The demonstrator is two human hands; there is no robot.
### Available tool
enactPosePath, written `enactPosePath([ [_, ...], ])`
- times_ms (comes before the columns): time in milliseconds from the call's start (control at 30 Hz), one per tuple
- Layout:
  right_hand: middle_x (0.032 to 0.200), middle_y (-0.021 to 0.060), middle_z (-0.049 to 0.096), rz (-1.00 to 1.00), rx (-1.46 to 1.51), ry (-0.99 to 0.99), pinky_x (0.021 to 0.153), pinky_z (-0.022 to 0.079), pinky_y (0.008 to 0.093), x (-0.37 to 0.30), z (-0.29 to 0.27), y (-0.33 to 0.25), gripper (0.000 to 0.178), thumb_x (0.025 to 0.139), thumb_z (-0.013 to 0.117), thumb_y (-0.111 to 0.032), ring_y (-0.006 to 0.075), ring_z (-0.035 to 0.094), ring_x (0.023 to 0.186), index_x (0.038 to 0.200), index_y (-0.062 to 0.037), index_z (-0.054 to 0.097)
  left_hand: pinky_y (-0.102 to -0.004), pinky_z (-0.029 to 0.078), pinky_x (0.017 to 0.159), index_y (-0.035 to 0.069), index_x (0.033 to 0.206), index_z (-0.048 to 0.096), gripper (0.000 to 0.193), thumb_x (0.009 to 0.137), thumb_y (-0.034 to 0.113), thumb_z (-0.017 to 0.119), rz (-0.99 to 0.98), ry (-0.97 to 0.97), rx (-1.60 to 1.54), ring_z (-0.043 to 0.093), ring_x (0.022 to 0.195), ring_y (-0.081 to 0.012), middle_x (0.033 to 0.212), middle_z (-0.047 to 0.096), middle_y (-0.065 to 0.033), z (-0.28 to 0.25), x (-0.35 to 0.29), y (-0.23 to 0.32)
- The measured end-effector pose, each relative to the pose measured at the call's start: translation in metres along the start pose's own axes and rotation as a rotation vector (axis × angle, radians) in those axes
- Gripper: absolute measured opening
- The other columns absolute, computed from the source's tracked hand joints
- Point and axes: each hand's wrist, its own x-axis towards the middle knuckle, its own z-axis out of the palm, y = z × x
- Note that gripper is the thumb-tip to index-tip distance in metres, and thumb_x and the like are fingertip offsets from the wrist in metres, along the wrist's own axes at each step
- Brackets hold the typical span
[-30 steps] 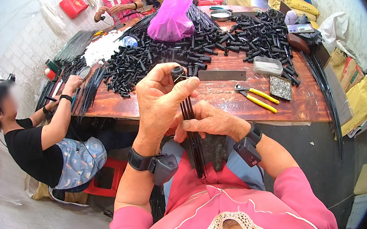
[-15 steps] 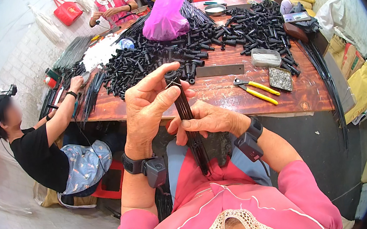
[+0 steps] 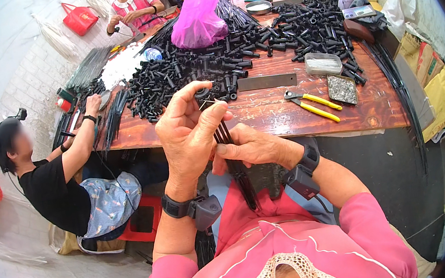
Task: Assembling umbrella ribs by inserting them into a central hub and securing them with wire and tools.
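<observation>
Upright before my chest stands a bundle of thin black rods (image 3: 244, 186), much like folded umbrella ribs. A round black plastic piece (image 3: 203, 94) caps its top. My left hand (image 3: 184, 135) closes around the upper end, forefinger over the cap and thumb against its near side. By that thumb shows a short, thin pale wire (image 3: 209, 102). Lower down, my right hand (image 3: 260, 146) grips the rods, thumb across the front; its other fingers are partly hidden behind them. The bundle's lower end rests at my lap.
Black tubular plastic pieces (image 3: 175, 75) heap the wooden table (image 3: 264, 111). Yellow-handled pliers (image 3: 313, 105), a tin of small metal bits (image 3: 342, 89), a clear box (image 3: 322, 63), and a flat metal bar (image 3: 267, 82) lie nearer. Co-workers (image 3: 48, 184) sit left and across.
My left thumb and forefinger have shifted slightly at the bundle's top, and its cap sits a little further left. Both hands keep their hold. The view has turned slightly.
</observation>
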Motion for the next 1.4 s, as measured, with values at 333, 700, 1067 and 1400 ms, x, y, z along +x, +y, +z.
enactPosePath([
  [333,0.091,0.0089,0.069,-0.275,0.123,0.517,0.067,0.052,0.0267,-0.006,0.02,-0.008,0.035,0.092,0.068,-0.023,0.0148,0.066,0.079,0.116,0.0008,0.061,-0.0241,0.055,0.067,-0.005,0.116,0.06,0.037,0.081,-0.003,0.072,-0.035,-0.002,-0.089,0.068,0.075,-0.0152,0.089,0.067,-0.0092,-0.019,0.003,-0.016],
  [700,0.083,0.007,0.066,-0.419,-0.029,0.797,0.063,0.052,0.0248,-0.001,0.022,-0.013,0.032,0.081,0.076,-0.012,0.01,0.064,0.071,0.104,-0.0012,0.056,-0.0259,0.057,0.071,-0.005,0.117,0.061,0.034,0.085,0.0,0.07,-0.1,0.089,-0.212,0.07,0.08,-0.0176,0.088,0.068,-0.0093,-0.005,-0.009,-0.01],
  [1067,0.082,0.0061,0.069,-0.261,0.059,0.498,0.064,0.051,0.0275,-0.014,0.023,0.006,0.038,0.084,0.075,-0.015,0.0082,0.061,0.071,0.117,-0.0009,0.063,-0.0316,0.059,0.074,-0.006,0.121,0.058,0.029,0.093,0.002,0.059,-0.045,0.161,-0.065,0.07,0.08,-0.0217,0.09,0.069,-0.012,0.007,-0.018,-0.003],
  [1400,0.086,0.0018,0.07,-0.005,-0.059,0.162,0.057,0.05,0.022,-0.016,0.003,0.017,0.026,0.09,0.068,-0.019,0.006,0.062,0.075,0.112,-0.0052,0.069,-0.0331,0.057,0.07,-0.006,0.115,0.058,0.031,0.092,0.013,0.063,-0.135,-0.088,-0.176,0.068,0.078,-0.0235,0.087,0.065,-0.0129,-0.01,-0.018,-0.006],
])
